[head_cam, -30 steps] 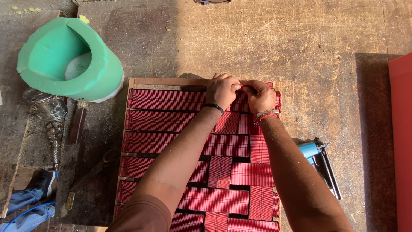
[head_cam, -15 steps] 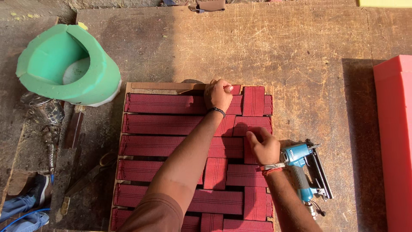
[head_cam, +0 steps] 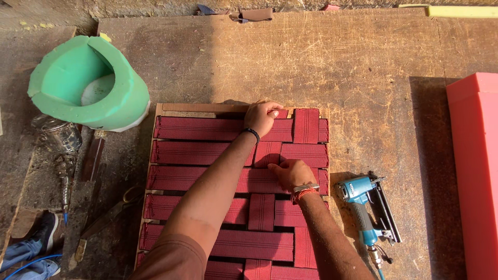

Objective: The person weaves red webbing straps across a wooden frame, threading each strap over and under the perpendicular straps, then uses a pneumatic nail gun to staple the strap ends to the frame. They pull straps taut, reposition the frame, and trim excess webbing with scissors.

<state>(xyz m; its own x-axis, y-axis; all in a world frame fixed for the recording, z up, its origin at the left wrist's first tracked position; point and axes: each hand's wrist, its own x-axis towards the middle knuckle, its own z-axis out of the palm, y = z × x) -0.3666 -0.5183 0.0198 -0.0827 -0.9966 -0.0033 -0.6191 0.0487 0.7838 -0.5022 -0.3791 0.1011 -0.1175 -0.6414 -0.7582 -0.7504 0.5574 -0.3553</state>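
A wooden frame [head_cam: 197, 108] lies on the workbench, covered with woven dark red webbing straps [head_cam: 197, 150]. My left hand [head_cam: 262, 116] grips the end of a vertical strap at the frame's far edge, fingers curled over it. My right hand [head_cam: 291, 173] rests flat on the webbing near the frame's right side, fingers pointing left and pressing on a strap. A blue pneumatic stapler [head_cam: 365, 210] lies on the bench just right of my right wrist.
A green foam roll [head_cam: 85, 85] stands at the left. A spray gun [head_cam: 59, 142], scissors [head_cam: 122, 199] and a blue hose [head_cam: 28, 262] lie at the left edge. A red foam slab [head_cam: 474, 171] fills the right edge. The bench surface is worn wood.
My right hand left the frame's far edge, reached toward the stapler, and now rests on the webbing mid-frame. My left hand stayed at the far edge.
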